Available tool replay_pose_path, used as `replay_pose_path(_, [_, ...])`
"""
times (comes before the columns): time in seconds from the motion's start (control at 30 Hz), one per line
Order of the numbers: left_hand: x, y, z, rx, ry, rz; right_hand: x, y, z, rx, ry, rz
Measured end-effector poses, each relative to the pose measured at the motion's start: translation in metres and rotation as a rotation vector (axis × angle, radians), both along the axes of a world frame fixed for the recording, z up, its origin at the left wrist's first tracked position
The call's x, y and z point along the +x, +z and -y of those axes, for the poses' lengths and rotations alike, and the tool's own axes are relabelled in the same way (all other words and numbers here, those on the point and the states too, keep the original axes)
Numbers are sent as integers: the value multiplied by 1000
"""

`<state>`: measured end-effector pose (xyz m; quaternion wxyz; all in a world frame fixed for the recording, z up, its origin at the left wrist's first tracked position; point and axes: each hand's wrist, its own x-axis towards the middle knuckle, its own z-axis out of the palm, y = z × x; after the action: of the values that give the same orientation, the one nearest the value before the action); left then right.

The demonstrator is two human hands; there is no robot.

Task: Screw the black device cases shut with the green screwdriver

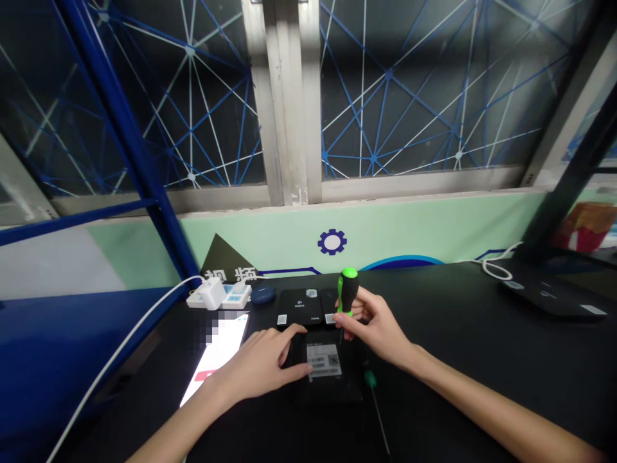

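My right hand [376,325] grips a green and black screwdriver [346,290] held upright, its tip down on a flat black device [332,373] with a white label [324,360]. My left hand [263,363] rests on the left side of that device, fingers laid flat and thumb against its edge. Two more black devices [301,307] lie just behind it on the black table [457,334].
A second, thinner screwdriver [376,405] lies to the right of the device. A white sheet [216,357] lies at the left, with a white power strip and plug [219,296] and cable behind it. A dark oval object [263,294] sits by the strip. Another black unit [544,289] is at far right.
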<state>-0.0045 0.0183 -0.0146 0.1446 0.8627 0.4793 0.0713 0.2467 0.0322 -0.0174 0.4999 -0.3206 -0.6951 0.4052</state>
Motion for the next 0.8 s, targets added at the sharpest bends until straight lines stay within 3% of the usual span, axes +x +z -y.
replay_pose_path(0.3, [-1,1,-2,-86,27,65,1,4,-4,-59,143,-8])
replay_pose_path(0.47, [-1,0,-8,-206,29,140,0,-8,-4,-73,76,-98])
replay_pose_path(0.6, [3,9,-18,-285,12,99,-1,-13,-2,-79,47,-145])
replay_pose_path(0.8, [8,14,-27,-267,-26,50,-2,-15,4,-62,58,-199])
